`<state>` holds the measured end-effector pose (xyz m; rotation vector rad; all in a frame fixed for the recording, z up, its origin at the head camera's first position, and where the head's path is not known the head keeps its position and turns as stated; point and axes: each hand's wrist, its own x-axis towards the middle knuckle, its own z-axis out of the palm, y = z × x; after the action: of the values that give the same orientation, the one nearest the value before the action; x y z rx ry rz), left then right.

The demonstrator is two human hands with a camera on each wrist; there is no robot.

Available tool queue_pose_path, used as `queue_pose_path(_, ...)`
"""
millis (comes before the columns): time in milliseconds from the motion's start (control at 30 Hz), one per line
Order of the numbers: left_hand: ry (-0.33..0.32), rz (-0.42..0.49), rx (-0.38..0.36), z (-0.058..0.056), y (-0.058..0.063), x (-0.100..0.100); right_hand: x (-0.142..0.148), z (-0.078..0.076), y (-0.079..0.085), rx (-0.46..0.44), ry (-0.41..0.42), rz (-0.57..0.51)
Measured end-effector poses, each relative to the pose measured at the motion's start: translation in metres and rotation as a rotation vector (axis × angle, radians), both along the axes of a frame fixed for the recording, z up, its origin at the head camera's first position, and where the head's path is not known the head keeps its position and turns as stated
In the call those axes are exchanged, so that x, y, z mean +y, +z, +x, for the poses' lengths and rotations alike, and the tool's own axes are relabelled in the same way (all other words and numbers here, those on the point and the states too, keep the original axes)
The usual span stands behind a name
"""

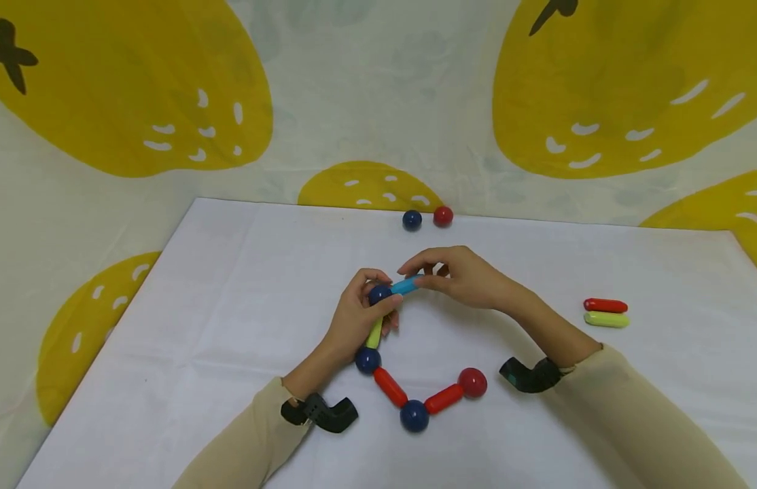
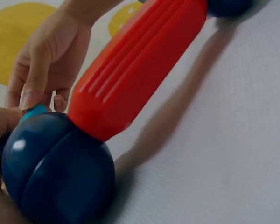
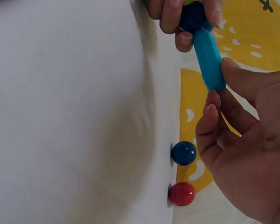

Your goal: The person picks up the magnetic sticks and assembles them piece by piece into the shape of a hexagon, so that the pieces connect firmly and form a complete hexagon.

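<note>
My left hand (image 1: pixel 354 312) grips a dark blue ball (image 1: pixel 380 294), thumb on its near side and fingers curled behind. Between thumb and fingers of my right hand (image 1: pixel 461 275) is a light blue rod (image 3: pixel 208 60), whose other end meets that ball. From the held ball a yellow-green rod (image 1: pixel 374 334) runs down to a second blue ball (image 1: pixel 368 360). The chain goes on through a red rod (image 1: pixel 390 386), another blue ball (image 1: pixel 414 415), a second red rod (image 1: pixel 444 399) and a red ball (image 1: pixel 473 383). Close up in the left wrist view, a red rod (image 2: pixel 140 65) joins a blue ball (image 2: pixel 60 172).
At the table's back edge sit a loose blue ball (image 1: pixel 412 220) and a loose red ball (image 1: pixel 443 216). A red rod (image 1: pixel 605 305) and a yellow-green rod (image 1: pixel 607 319) lie side by side at the right. White cloth covers the table (image 1: pixel 232 272); a lemon-patterned sheet (image 1: pixel 378 102) hangs behind.
</note>
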<state>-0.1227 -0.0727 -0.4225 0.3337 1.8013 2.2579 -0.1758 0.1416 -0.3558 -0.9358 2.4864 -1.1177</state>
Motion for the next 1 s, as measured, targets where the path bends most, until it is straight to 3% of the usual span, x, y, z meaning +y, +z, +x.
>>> queue_pose_path(100,0.021,-0.046,0.053,0.001,-0.001,0.0,0.0,-0.006,0.001,0.018,-0.025,0.021)
queue_pose_path(300,0.038,-0.076,0.088,0.003,0.001,0.0,0.017,-0.033,-0.009,0.151,-0.216,0.023)
queue_pose_path(433,0.039,-0.105,0.093,0.003,0.001,0.0,0.026,-0.053,-0.018,0.207,-0.288,-0.01)
queue_pose_path(700,0.034,-0.133,0.095,0.001,0.002,-0.002,0.025,-0.068,-0.022,0.104,-0.271,0.017)
queue_pose_path(800,0.028,-0.115,0.095,0.001,0.002,-0.001,0.023,-0.069,-0.023,0.114,-0.278,0.042)
queue_pose_path(1000,0.021,-0.1,0.119,0.001,0.001,0.002,0.026,-0.071,-0.023,0.117,-0.362,0.119)
